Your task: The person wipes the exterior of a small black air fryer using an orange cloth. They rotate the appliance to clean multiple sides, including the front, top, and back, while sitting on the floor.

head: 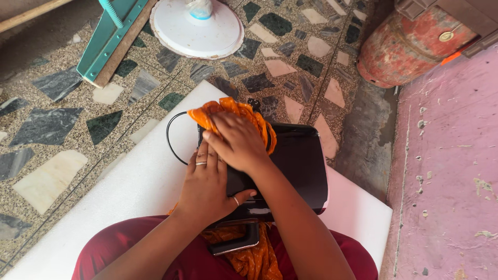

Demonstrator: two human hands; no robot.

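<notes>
On the white board [129,181], both hands together, right hand [239,142] pressing orange cloth [228,111], left hand [205,186] flat on black appliance [301,161].

Home floor, terrazzo chips [52,124]; red gas cylinder [404,52], fan base [197,31]

Glossy black appliance [298,161], orange cloth [228,111]
</notes>
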